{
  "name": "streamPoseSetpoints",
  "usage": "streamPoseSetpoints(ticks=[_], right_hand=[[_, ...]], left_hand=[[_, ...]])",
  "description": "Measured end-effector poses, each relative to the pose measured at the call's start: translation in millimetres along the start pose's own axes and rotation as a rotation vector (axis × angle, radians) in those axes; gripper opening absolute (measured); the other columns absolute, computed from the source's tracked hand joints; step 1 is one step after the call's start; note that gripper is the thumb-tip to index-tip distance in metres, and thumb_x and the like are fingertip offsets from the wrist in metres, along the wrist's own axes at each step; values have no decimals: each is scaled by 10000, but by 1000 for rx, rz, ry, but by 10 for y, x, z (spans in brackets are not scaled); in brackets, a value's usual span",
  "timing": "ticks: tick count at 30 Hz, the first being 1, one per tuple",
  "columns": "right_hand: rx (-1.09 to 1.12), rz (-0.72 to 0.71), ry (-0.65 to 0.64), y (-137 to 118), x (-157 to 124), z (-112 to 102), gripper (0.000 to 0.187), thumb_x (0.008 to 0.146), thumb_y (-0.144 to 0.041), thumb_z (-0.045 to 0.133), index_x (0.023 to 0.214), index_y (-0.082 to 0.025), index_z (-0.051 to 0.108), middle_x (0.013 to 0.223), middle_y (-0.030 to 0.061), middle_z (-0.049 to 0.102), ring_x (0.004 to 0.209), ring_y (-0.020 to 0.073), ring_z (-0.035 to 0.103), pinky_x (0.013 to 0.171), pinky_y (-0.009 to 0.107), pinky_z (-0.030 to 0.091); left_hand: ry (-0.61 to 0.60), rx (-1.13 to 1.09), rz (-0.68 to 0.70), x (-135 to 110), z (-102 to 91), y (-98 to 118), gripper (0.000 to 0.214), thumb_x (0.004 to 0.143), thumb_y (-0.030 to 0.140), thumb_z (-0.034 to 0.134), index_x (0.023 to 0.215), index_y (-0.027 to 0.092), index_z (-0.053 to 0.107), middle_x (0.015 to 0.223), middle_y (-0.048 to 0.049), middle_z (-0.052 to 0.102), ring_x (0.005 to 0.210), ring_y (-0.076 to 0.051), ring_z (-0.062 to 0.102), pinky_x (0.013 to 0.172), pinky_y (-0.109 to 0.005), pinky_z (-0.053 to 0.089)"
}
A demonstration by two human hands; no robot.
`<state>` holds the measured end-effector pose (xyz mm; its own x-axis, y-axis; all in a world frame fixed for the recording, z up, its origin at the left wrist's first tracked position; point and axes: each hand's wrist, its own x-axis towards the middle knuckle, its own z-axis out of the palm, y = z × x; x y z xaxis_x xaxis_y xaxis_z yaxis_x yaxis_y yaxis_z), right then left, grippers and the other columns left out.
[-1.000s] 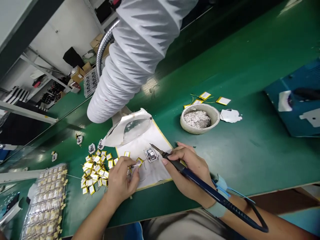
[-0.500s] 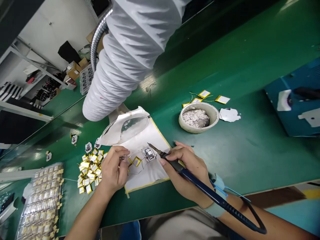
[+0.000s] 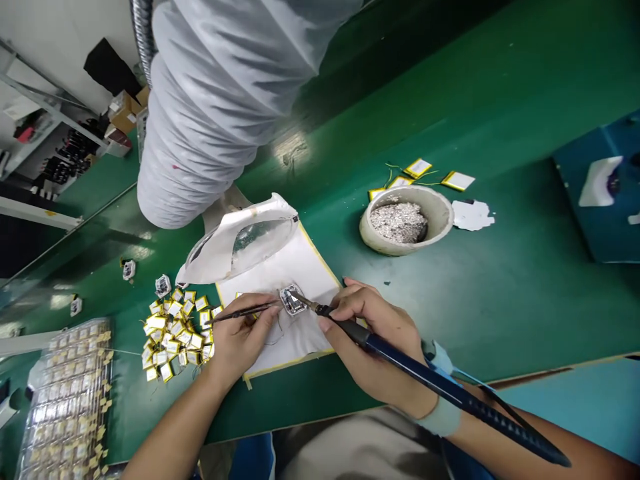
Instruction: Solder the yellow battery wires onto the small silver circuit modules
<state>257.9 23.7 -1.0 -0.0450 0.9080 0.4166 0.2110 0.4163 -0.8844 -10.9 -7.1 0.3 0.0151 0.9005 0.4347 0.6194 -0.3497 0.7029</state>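
Note:
On a white sheet (image 3: 313, 333) edged with yellow tape lies a small device (image 3: 293, 300) with a white frame and a circuit board inside. My right hand (image 3: 380, 347) grips a soldering iron (image 3: 415, 367), its tip over the device's board; whether it touches, I cannot tell. My left hand (image 3: 243, 347) is closed around dark tweezers (image 3: 250, 311), their points beside the device's left edge. A battery with thin wires is mostly hidden behind my left fingers.
Yellow-edged batteries (image 3: 175, 330) are heaped at left, near a clear tray (image 3: 65, 393) of parts. A bowl of metal shavings (image 3: 367, 233) stands at right, with a few batteries (image 3: 457, 180) behind. A white ribbed duct (image 3: 215, 113) hangs over a clear-windowed hood (image 3: 260, 247).
The soldering iron's tip has moved left and down onto the device area. My left hand has brought the tweezers to the device, covering the battery. The view has shifted slightly.

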Motion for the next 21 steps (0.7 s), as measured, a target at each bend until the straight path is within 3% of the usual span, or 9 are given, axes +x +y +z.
streamPoseSetpoints(ticks=[11,21], right_hand=[[-54,9,-13,-43,8,4,196,1110,-266,823,1019,-349,671,825,-105,782,704,208,837,1133,598,819],[-48,-14,-44,-35,11,8,209,1099,-237,829,1031,-342,662,815,-109,755,684,195,790,1173,585,774]], left_hand=[[-80,-74,52,110,74,36,120,1228,266,923,1340,290,959,1124,-71,1003,996,-231,974,895,-369,813],[-8,82,-136,79,88,66,184,1229,407,917,1173,254,1004,1111,-63,1011,978,-247,1004,912,-350,853]])
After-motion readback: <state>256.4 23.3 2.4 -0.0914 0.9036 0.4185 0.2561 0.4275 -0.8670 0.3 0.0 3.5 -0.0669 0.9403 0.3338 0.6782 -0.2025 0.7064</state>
